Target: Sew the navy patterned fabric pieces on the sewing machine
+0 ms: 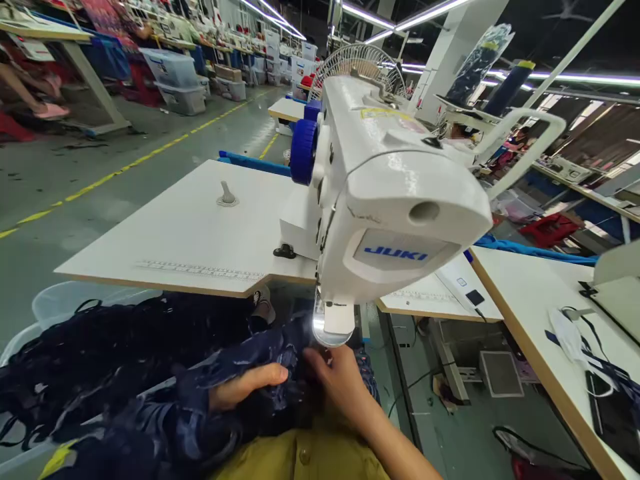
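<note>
A dark navy garment piece (260, 353) with pale printed marks hangs at the head of a white JUKI sewing machine (385, 220). My left hand (247, 385) grips this cloth, its thumb lying on top and its other fingers hidden underneath. Just below the lit needle area, my right hand (340, 377) is closed on the cloth's edge, fingertips partly out of sight. The needle itself is hidden behind the clear guard (333, 327).
A clear plastic bin (65, 293) on the left holds a heap of dark cloth (125, 353). The white machine table (200, 220) extends behind it. At right, another table (540, 287) carries a face mask (570, 337) and a phone (600, 393).
</note>
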Motion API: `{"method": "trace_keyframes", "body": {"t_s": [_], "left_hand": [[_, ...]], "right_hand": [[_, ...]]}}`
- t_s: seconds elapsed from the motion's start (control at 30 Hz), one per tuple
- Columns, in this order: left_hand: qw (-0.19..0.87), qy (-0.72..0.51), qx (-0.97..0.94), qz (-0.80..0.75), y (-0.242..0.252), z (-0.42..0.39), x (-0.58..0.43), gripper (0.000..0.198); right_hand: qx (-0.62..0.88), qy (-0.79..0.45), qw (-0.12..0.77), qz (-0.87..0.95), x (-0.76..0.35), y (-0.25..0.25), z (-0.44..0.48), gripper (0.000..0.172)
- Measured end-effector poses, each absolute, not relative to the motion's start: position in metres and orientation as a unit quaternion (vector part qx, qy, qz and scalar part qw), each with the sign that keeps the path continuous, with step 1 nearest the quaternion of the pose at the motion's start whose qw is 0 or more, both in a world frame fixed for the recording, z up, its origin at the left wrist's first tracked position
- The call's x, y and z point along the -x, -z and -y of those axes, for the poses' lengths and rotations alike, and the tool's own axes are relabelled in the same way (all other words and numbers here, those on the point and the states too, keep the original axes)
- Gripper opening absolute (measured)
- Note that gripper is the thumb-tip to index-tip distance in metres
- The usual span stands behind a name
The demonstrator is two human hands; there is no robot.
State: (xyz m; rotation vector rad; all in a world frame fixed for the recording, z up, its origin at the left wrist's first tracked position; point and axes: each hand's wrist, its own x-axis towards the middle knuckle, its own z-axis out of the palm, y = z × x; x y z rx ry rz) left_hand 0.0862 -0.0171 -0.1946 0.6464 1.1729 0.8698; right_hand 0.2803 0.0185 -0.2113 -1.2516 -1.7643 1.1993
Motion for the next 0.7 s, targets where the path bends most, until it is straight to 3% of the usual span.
{"method": "trace_keyframes", "body": {"t_s": [0.1,0.37,0.6,0.7], "left_hand": [[0.673,-0.385,-0.301,-0.555,0.186,0.015,-0.094,0.011],[0.763,-0.356,-0.118,-0.527,0.182,0.003,-0.109,0.008],[0.847,-0.308,-0.012,-0.434,0.208,0.004,-0.109,0.021],[0.849,-0.302,-0.069,-0.429,0.203,0.010,-0.112,0.029]], "right_hand": [[0.481,-0.495,0.391,0.608,-0.277,0.222,-0.017,0.028],[0.408,-0.720,0.473,0.303,-0.292,0.229,0.001,0.024],[0.438,-0.683,0.537,0.230,-0.301,0.227,0.004,0.031],[0.443,-0.654,0.573,0.219,-0.305,0.222,0.004,0.031]]}}
